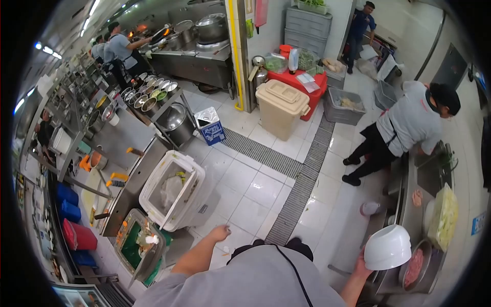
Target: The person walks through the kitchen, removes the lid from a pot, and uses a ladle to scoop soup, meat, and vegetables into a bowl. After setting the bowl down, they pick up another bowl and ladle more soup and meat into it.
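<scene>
Bowl (pixel 387 248), glossy, white, rounded, tilts clasped in our right hand (pixel 360 265), mouth direction unclear (whether our left hand (pixel 220 234) grips, we cannot tell).

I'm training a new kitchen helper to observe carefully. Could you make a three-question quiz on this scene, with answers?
1. Which hand is holding the white bowl?
2. True or false: the beige container on the floor has its lid on.
3. What lies in the metal pan beside the bowl?
A) Whole eggs
B) Pink meat
C) Sliced carrots

Key:
1. The right hand
2. True
3. B
</scene>
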`<state>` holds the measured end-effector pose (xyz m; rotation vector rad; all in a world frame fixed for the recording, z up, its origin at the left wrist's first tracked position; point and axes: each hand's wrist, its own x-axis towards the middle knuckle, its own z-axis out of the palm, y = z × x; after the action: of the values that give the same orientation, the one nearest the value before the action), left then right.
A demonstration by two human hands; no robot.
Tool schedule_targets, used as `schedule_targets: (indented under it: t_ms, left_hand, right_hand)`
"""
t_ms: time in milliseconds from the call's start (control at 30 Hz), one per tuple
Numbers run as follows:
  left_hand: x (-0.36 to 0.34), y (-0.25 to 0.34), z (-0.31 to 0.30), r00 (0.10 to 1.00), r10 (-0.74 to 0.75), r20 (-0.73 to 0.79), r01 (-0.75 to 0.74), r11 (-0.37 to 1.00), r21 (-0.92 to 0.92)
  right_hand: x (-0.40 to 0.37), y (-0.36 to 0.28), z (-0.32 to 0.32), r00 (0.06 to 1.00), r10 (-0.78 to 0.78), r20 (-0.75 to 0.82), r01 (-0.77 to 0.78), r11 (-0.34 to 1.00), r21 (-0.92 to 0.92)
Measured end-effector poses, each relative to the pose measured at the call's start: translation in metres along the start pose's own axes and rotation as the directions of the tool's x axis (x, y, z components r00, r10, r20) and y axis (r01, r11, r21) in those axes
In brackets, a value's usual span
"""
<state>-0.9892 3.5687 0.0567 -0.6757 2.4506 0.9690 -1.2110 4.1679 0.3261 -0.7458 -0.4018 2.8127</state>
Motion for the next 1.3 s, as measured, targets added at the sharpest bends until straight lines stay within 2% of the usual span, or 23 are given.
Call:
schedule_targets:
  t_ms: [33,100,167,200,267,333,367,433,467,500,567,667,733,767,833,900,967,1000,1033,1100,1167,1233,1300]
  left_hand:
    - [0.024,0.059,-0.044,0.997,-0.071,0.005,0.071,0.979,-0.190]
    - [0.088,0.096,-0.077,0.980,0.048,-0.193,-0.115,0.930,-0.350]
    - [0.122,0.117,-0.094,0.961,0.002,-0.276,-0.143,0.858,-0.493]
    - [0.131,0.128,-0.101,0.936,-0.044,-0.348,-0.192,0.765,-0.615]
    - [0.122,0.115,-0.085,0.915,-0.248,-0.318,0.119,0.920,-0.373]
    - [0.101,0.084,-0.041,0.911,-0.398,-0.108,0.377,0.909,-0.176]
    - [0.089,0.060,-0.006,0.913,-0.407,-0.039,0.406,0.914,-0.018]
    - [0.031,0.039,0.051,0.900,-0.436,0.017,0.434,0.890,-0.141]
    - [-0.001,0.063,0.048,0.857,-0.496,0.141,0.507,0.861,-0.051]
    - [-0.010,0.051,0.078,0.799,-0.496,0.339,0.448,0.868,0.214]
    - [-0.040,0.061,0.104,0.731,-0.470,0.495,0.454,0.876,0.161]
    - [-0.025,0.079,0.105,0.701,-0.462,0.544,0.550,0.835,0.001]
    - [0.019,0.084,0.092,0.729,-0.439,0.525,0.555,0.828,-0.079]
    - [0.045,0.082,0.083,0.753,-0.421,0.506,0.541,0.834,-0.110]
    - [0.121,0.066,0.054,0.830,-0.391,0.397,0.483,0.861,-0.162]
    - [0.198,0.047,0.006,0.865,-0.472,0.170,0.499,0.844,-0.195]
    - [0.288,0.024,-0.096,0.829,-0.555,-0.069,0.511,0.802,-0.310]
    - [0.315,0.035,-0.161,0.769,-0.597,-0.230,0.425,0.745,-0.514]
    - [0.341,0.040,-0.233,0.767,-0.611,-0.195,0.422,0.710,-0.564]
    - [0.382,0.050,-0.334,0.733,-0.583,-0.352,0.229,0.698,-0.678]
    - [0.416,0.043,-0.392,0.700,-0.595,-0.395,0.158,0.669,-0.727]
    - [0.440,0.036,-0.421,0.623,-0.613,-0.486,-0.039,0.597,-0.802]
    - [0.449,0.037,-0.426,0.568,-0.668,-0.481,-0.016,0.575,-0.818]
  right_hand:
    - [0.023,0.002,-0.001,1.000,0.022,0.017,-0.023,1.000,0.001]
    - [0.077,0.016,0.007,0.997,0.061,0.038,-0.061,0.998,-0.008]
    - [0.133,0.038,0.029,0.988,-0.020,-0.153,0.000,0.992,-0.129]
    - [0.162,0.049,0.048,0.990,0.004,-0.141,-0.025,0.989,-0.148]
    - [0.204,0.083,0.083,0.973,0.222,-0.071,-0.228,0.968,-0.104]
    - [0.267,0.116,0.105,0.943,0.330,0.040,-0.318,0.931,-0.182]
    - [0.295,0.137,0.120,0.892,0.423,0.157,-0.377,0.891,-0.253]
    - [0.337,0.189,0.170,0.844,0.506,0.178,-0.440,0.843,-0.310]
    - [0.353,0.219,0.195,0.829,0.533,0.170,-0.459,0.822,-0.336]
    - [0.368,0.251,0.221,0.814,0.557,0.166,-0.476,0.803,-0.360]
    - [0.391,0.309,0.260,0.789,0.595,0.154,-0.499,0.766,-0.405]
    - [0.408,0.387,0.300,0.767,0.630,0.126,-0.519,0.723,-0.457]
    - [0.410,0.436,0.332,0.568,0.775,0.276,-0.627,0.625,-0.465]
    - [0.401,0.457,0.349,0.559,0.784,0.269,-0.627,0.612,-0.482]
    - [0.383,0.506,0.387,0.692,0.699,0.179,-0.525,0.659,-0.539]
    - [0.405,0.544,0.400,0.682,0.718,0.136,-0.558,0.632,-0.538]
    - [0.419,0.574,0.411,0.682,0.726,0.084,-0.588,0.613,-0.528]
    - [0.424,0.591,0.420,0.670,0.738,0.079,-0.612,0.610,-0.503]
    - [0.432,0.612,0.429,0.656,0.751,0.077,-0.637,0.606,-0.477]
    - [0.447,0.659,0.447,0.666,0.745,0.047,-0.621,0.587,-0.520]
    - [0.477,0.704,0.452,0.670,0.742,0.010,-0.608,0.557,-0.566]
    - [0.520,0.756,0.454,0.341,0.919,0.199,-0.771,0.394,-0.500]
    - [0.547,0.823,0.474,0.342,0.926,0.159,-0.766,0.373,-0.524]
